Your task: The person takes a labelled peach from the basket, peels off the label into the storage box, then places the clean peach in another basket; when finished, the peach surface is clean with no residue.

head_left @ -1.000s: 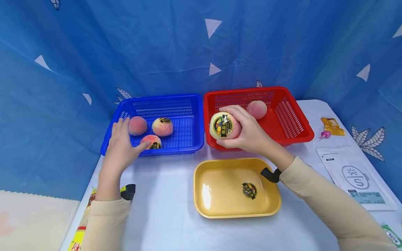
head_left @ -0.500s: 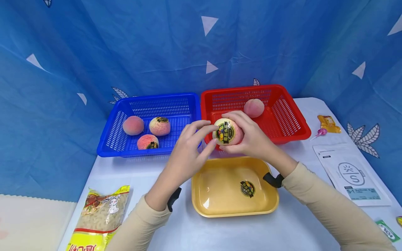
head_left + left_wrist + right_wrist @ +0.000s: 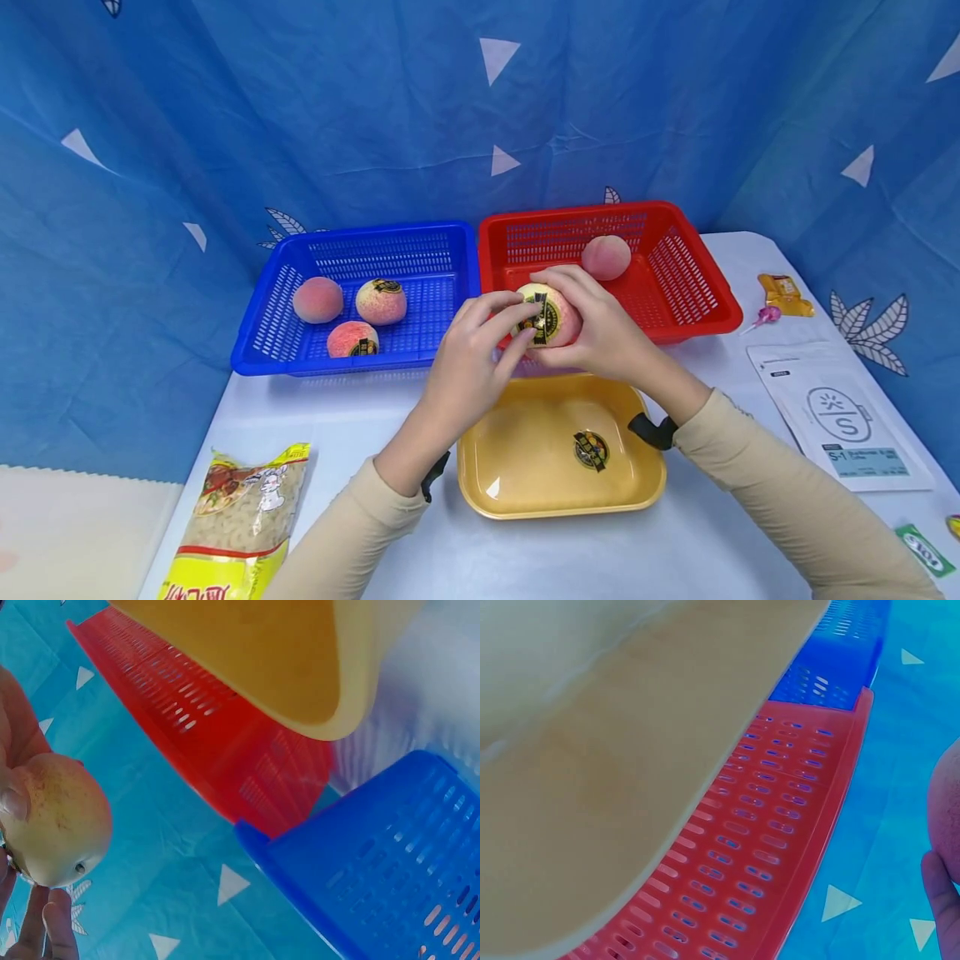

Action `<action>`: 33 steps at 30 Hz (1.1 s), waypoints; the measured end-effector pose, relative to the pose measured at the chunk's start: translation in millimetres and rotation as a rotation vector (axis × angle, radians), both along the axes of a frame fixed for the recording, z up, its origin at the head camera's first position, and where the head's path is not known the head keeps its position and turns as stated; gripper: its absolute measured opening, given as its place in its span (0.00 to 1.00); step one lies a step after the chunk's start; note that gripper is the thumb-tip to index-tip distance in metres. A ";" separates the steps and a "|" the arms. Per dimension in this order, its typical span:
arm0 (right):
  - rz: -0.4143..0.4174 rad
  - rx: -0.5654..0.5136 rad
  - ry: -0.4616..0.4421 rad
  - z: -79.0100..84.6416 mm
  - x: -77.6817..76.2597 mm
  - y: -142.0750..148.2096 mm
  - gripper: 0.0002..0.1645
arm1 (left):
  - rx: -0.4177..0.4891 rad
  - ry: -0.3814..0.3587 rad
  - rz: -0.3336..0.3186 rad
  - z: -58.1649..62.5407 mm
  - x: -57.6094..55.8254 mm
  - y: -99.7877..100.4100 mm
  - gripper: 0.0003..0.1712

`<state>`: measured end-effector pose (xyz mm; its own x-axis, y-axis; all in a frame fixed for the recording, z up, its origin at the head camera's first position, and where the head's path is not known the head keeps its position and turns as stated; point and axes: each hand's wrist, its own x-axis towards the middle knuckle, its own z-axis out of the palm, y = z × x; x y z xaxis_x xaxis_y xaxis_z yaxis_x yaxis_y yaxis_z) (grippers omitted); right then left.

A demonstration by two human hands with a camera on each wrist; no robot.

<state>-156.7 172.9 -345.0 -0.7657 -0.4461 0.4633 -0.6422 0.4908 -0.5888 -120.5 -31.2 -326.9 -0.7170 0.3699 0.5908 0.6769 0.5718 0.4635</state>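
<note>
Two hands meet at one peach, held aloft near the red basket. Right hand curls round it; left hand pinches at its black label, thumb and fingers bent. Step judged: label peeling. Next likely calls for steady right grip, slow pull.

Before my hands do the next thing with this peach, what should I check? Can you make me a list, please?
1. Right hand gripping the peach: ok.
2. Fingers of the left hand at that peach's sticker: ok.
3. Sticker's edge pinched or lifted: cannot tell, it's partly covered.
4. Bare space in the yellow tray: ok, plenty around the loose sticker lying there.
5. Room in the red basket: ok, there's bare floor beside the pink peach.
6. No stickers in the blue basket: not ok, two of its three peaches show one.
</note>
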 end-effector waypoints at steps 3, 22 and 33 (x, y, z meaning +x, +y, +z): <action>-0.006 0.016 0.005 0.0 0.2 0.1 0.47 | 0.028 0.003 -0.009 -1.2 -0.6 1.0 0.13; 0.001 0.096 0.023 -1.7 3.8 1.4 0.48 | 0.307 -0.359 -0.059 4.4 1.3 1.4 0.08; -0.076 0.073 -0.028 -1.7 8.3 17.6 0.52 | 0.499 -0.582 -0.190 3.2 14.8 -1.6 0.08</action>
<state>-148.3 190.5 -346.7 -0.8109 -0.4178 0.4098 -0.5852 0.5798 -0.5669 -105.7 -32.8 -323.7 -0.9131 0.3069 0.2686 0.3121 0.1017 0.9446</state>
